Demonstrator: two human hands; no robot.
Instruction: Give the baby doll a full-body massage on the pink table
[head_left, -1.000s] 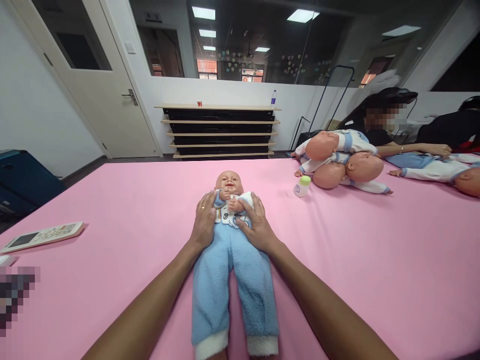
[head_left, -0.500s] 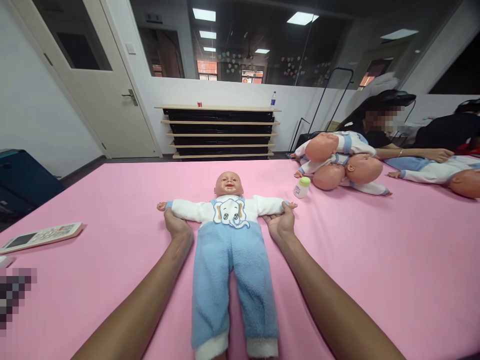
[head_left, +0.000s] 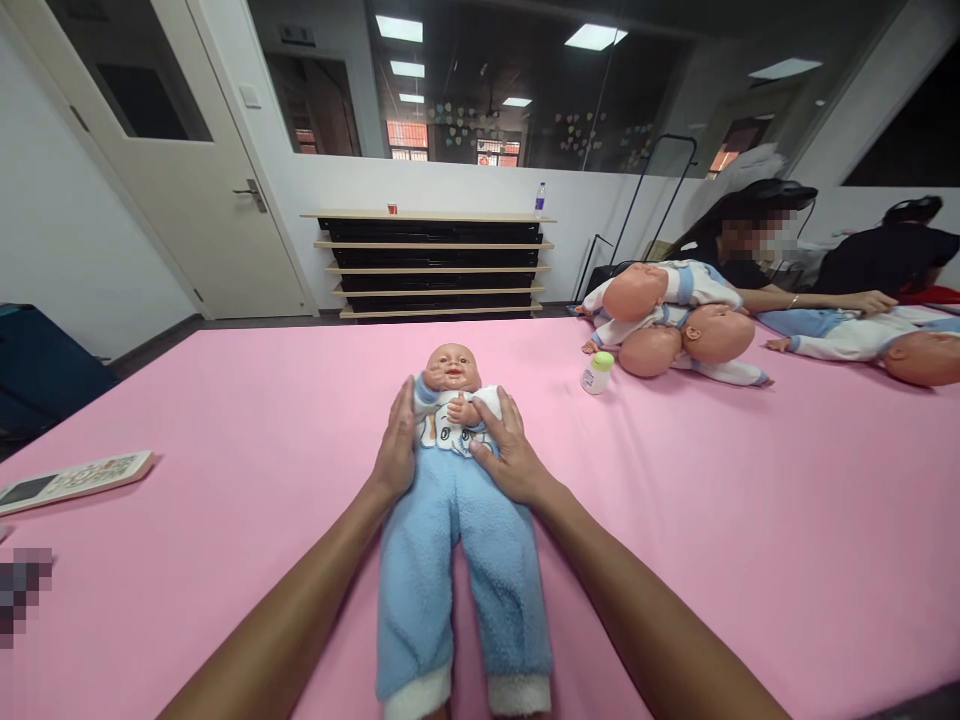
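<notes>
A baby doll (head_left: 454, 490) in a white top with an elephant face and fluffy light-blue trousers lies on its back, head away from me. Both its arms are bent inward: one small hand is beside its cheek, the other on its chest. Along the doll's left-hand side in view, my left hand (head_left: 396, 448) lies flat with straight fingers against the folded arm. My right hand (head_left: 514, 458) rests on the other sleeve and side, fingers stretched and thumb apart over the elephant print. Neither hand is closed around anything.
A pink-covered table (head_left: 262, 420) bears a small white jar with a green lid (head_left: 597, 373), piled dolls (head_left: 675, 320) and a white keypad device (head_left: 79, 480). At the right, a person's hand (head_left: 870, 302) touches another doll (head_left: 870, 335). A shelf (head_left: 435, 265) stands behind.
The doll's arms, earlier stretched out sideways with my hands at its wrists, are now folded in over its chest and cheek. Both my hands have moved inward to its sides.
</notes>
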